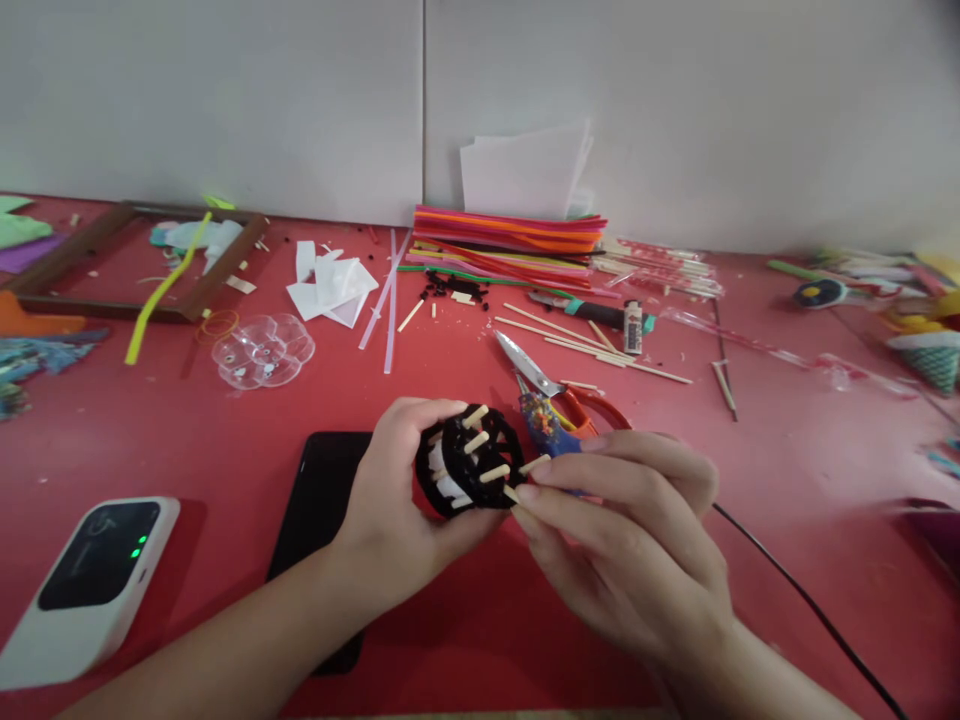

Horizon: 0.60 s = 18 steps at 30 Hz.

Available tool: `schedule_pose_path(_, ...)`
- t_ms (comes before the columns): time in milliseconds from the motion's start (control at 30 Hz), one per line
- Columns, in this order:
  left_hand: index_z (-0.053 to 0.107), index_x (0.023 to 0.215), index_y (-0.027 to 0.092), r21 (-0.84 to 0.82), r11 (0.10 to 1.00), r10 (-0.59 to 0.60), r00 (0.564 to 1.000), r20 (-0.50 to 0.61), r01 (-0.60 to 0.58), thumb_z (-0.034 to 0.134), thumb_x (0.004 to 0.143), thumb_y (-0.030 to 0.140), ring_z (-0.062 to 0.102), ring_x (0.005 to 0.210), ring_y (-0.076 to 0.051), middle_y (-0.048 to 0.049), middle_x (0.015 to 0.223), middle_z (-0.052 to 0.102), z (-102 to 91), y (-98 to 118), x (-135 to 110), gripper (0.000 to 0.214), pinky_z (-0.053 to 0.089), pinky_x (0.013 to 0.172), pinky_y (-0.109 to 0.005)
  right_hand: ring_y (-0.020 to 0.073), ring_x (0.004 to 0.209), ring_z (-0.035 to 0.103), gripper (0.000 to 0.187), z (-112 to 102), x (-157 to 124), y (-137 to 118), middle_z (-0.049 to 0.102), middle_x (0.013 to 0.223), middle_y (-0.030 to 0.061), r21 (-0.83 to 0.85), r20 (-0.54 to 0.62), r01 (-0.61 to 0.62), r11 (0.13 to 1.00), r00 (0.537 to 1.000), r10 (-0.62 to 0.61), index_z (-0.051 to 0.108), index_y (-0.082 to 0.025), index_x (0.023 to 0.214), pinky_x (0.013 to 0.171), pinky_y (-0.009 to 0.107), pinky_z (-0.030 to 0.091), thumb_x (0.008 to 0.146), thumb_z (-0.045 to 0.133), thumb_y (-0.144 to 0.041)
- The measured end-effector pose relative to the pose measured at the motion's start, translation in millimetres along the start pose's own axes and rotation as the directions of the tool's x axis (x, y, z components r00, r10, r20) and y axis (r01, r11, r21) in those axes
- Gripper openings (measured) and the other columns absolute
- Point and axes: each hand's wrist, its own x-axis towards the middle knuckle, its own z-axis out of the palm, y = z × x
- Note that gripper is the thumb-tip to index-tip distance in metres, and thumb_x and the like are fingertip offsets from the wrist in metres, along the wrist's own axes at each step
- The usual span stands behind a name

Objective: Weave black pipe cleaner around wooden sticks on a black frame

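My left hand (394,500) is wrapped round a small black wheel-shaped piece (465,462) with several short wooden sticks poking through it. It holds the piece up just above the red table (187,440). My right hand (622,535) comes in from the right, its fingertips pinched on one short wooden stick (531,466) at the wheel's right edge. Orange-handled scissors (559,395) lie just behind both hands, partly hidden by them.
A black phone (319,500) lies under my left wrist, a white device (90,580) with green lights at the front left. Further back are a clear plastic tray (262,350), white paper scraps (330,285), a stack of coloured sheets (502,240), wooden skewers (585,345), a wooden frame (135,260) and a black cable (810,600).
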Motion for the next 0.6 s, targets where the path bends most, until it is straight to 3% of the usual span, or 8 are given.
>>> schedule_pose_path(233,0.054,0.127,0.028,0.061,0.996,0.058,0.998,0.015,-0.059,0.087,0.077,0.031,0.066,0.107,-0.024,-0.0061,0.119,0.062,-1.1,2.3,1.2,0.060,0.056,0.095,-0.042,0.0218,0.099,0.062,0.019,1.6,-0.1,1.0,0.072,0.100,0.0035,-0.011,-0.002,-0.021,1.000,1.000,0.021,0.072,-0.023,0.103,0.090,0.040,0.051,0.089,0.072,-0.010)
schedule_pose_path(367,0.053,0.128,0.031,-0.155,0.982,-0.106,0.994,0.030,0.109,0.091,0.075,0.033,0.069,0.111,-0.023,-0.0058,0.123,0.066,1.1,2.1,1.3,0.065,0.059,0.095,-0.039,0.0230,0.100,0.063,0.026,2.6,4.4,3.2,0.071,0.106,0.0047,0.018,-0.010,-0.018,1.000,1.000,0.019,0.065,-0.024,0.116,0.091,0.043,0.050,0.091,0.069,-0.016)
schedule_pose_path(467,0.051,0.124,0.032,-0.412,0.875,-0.261,0.964,0.045,0.256,0.094,0.072,0.034,0.071,0.113,-0.022,-0.0037,0.124,0.068,1.8,-0.1,6.1,0.067,0.061,0.098,-0.039,0.0235,0.101,0.065,0.034,-2.2,8.5,17.2,0.070,0.108,0.0070,-0.020,0.006,-0.052,0.998,0.999,0.052,0.058,-0.020,0.124,0.095,0.045,0.049,0.090,0.064,-0.015)
schedule_pose_path(533,0.054,0.119,0.031,-0.551,0.762,-0.349,0.933,0.092,0.340,0.095,0.070,0.041,0.073,0.111,-0.023,-0.0032,0.122,0.070,0.3,-1.9,11.5,0.065,0.062,0.100,-0.044,0.0257,0.103,0.065,0.037,-9.0,5.9,33.8,0.069,0.110,0.0087,-0.130,0.054,-0.161,0.978,0.984,0.170,0.057,-0.021,0.124,0.095,0.047,0.049,0.089,0.060,-0.013)
schedule_pose_path(600,0.060,0.115,0.029,-0.648,0.629,-0.425,0.888,0.175,0.429,0.096,0.067,0.049,0.076,0.107,-0.025,-0.0041,0.118,0.073,-2.5,-3.4,17.5,0.063,0.063,0.100,-0.049,0.0337,0.114,0.063,0.046,-16.8,-3.4,52.3,0.066,0.120,0.0151,-0.257,0.101,-0.249,0.934,0.954,0.283,0.054,-0.019,0.132,0.096,0.053,0.051,0.086,0.057,-0.016)
